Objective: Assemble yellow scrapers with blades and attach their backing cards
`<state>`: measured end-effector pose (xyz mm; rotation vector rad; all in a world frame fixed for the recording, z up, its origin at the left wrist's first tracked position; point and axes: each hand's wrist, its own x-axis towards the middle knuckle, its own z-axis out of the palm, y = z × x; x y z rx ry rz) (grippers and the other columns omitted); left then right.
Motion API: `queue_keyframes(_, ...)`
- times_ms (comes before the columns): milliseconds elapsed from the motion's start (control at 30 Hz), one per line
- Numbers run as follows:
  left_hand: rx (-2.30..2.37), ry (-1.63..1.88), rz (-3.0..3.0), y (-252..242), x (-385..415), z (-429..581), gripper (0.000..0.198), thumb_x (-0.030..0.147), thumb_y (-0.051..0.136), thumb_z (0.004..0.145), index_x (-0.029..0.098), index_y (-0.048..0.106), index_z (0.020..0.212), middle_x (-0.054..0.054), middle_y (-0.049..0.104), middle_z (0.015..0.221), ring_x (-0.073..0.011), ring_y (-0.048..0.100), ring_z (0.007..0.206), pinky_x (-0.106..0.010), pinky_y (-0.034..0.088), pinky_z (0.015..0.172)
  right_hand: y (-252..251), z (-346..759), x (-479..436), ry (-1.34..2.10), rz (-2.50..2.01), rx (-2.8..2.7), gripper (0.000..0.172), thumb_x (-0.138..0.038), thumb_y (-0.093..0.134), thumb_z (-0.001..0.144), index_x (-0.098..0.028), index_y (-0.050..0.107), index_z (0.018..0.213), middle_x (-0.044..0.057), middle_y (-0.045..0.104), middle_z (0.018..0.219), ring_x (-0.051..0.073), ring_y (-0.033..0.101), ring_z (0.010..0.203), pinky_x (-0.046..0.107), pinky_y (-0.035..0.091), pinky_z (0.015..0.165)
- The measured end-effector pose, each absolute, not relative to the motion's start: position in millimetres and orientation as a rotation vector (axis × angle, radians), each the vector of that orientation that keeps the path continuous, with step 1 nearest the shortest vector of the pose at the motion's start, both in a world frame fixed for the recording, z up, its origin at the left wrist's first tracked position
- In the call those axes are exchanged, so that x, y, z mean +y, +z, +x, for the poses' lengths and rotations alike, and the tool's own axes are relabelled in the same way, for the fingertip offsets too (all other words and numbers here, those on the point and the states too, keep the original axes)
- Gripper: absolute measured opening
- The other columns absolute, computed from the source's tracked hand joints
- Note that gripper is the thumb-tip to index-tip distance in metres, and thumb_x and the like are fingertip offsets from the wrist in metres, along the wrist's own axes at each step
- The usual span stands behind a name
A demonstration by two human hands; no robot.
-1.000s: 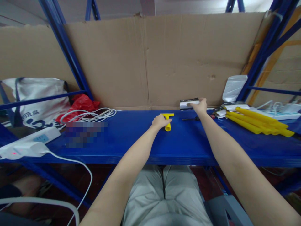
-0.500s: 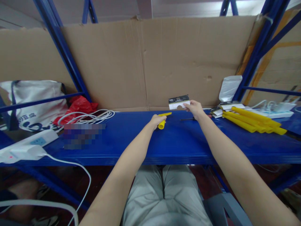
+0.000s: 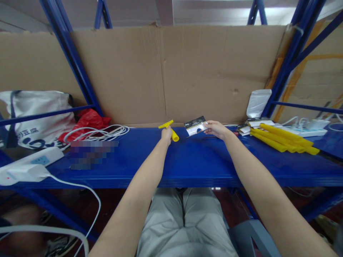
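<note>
My left hand (image 3: 166, 134) is closed around a yellow T-shaped tool (image 3: 174, 136) with a flat crossbar at the far end and a hollow round tube for a handle. Pinched in my right hand (image 3: 217, 129) is a black-and-white printed card (image 3: 195, 125) with a half-round cut-out, tilted above the blue table (image 3: 198, 160). The two held things are apart. Beneath my right hand lies a thin dark rod (image 3: 210, 137), partly hidden, with a bit of red near its right end.
On the right are several yellow tubes (image 3: 281, 140) in a pile, more printed cards (image 3: 250, 125) and a white pouch (image 3: 258, 102). At left lie coiled white cable (image 3: 107, 132), a red bag (image 3: 89, 121) and a power strip (image 3: 32, 166). Cardboard (image 3: 120, 78) stands behind.
My left hand has moved left and turned the yellow tool, so its crossbar now shows plainly. The card in my right hand has come lower and tilted.
</note>
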<state>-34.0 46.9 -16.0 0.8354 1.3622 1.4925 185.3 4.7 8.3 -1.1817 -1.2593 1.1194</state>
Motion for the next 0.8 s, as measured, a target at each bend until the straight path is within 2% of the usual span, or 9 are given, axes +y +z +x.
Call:
queue_keyframes(167, 1.231, 1.559, 0.749, -14, 49, -39, 0.009, 0.023, 0.053, 0.086, 0.016, 0.058, 0.085, 0.004, 0.046, 0.049, -0.0084, 0.042, 0.035, -0.019, 0.033, 0.040, 8, 181, 3, 1.286, -1.061, -1.300, 0.019, -0.009, 0.051, 0.086, -0.016, 0.053, 0.069, 0.004, 0.066, 0.067, 0.009, 0.059, 0.054, 0.022, 0.050, 0.061)
queue_keyframes(267, 1.138, 1.567, 0.738, -14, 47, -36, 0.007, 0.022, 0.055, 0.085, 0.015, 0.057, 0.084, 0.007, 0.044, 0.044, -0.0054, 0.037, 0.030, -0.016, 0.029, 0.037, 9, 176, 1, 1.335, -1.006, -1.285, 0.019, -0.008, 0.050, 0.087, -0.015, 0.055, 0.070, 0.005, 0.067, 0.070, 0.009, 0.061, 0.056, 0.023, 0.052, 0.063)
queue_keyframes(433, 1.004, 1.519, 0.739, -14, 44, -23, 0.011, 0.024, 0.060, 0.083, 0.016, 0.059, 0.091, 0.004, 0.054, 0.050, -0.0068, 0.049, 0.037, -0.017, 0.040, 0.044, 10, 168, -2, 1.314, -0.992, -1.261, 0.019, -0.007, 0.050, 0.087, -0.013, 0.063, 0.074, 0.006, 0.067, 0.071, 0.010, 0.062, 0.058, 0.022, 0.054, 0.064)
queue_keyframes(567, 0.955, 1.472, 0.773, -15, 43, -14, 0.013, 0.018, 0.061, 0.081, 0.018, 0.063, 0.094, -0.002, 0.063, 0.062, -0.0139, 0.063, 0.054, -0.026, 0.051, 0.058, 10, 166, -2, 1.284, -0.999, -1.238, 0.019, -0.007, 0.051, 0.086, -0.011, 0.065, 0.074, 0.007, 0.069, 0.072, 0.010, 0.063, 0.060, 0.022, 0.056, 0.064)
queue_keyframes(667, 0.914, 1.420, 0.805, -15, 42, -9, 0.017, 0.013, 0.060, 0.079, 0.018, 0.065, 0.094, -0.006, 0.069, 0.075, -0.0179, 0.068, 0.068, -0.030, 0.054, 0.068, 9, 166, 0, 1.254, -1.011, -1.231, 0.017, -0.007, 0.052, 0.086, -0.011, 0.066, 0.076, 0.008, 0.070, 0.074, 0.011, 0.064, 0.062, 0.023, 0.056, 0.067)
queue_keyframes(800, 0.765, 1.347, 0.840, -13, 36, -3, 0.015, 0.008, 0.061, 0.075, 0.014, 0.067, 0.088, -0.008, 0.072, 0.082, -0.0193, 0.069, 0.077, -0.032, 0.054, 0.075, 6, 165, 2, 1.244, -1.006, -1.239, 0.017, -0.007, 0.054, 0.085, -0.011, 0.068, 0.076, 0.007, 0.070, 0.073, 0.010, 0.064, 0.063, 0.024, 0.055, 0.074)
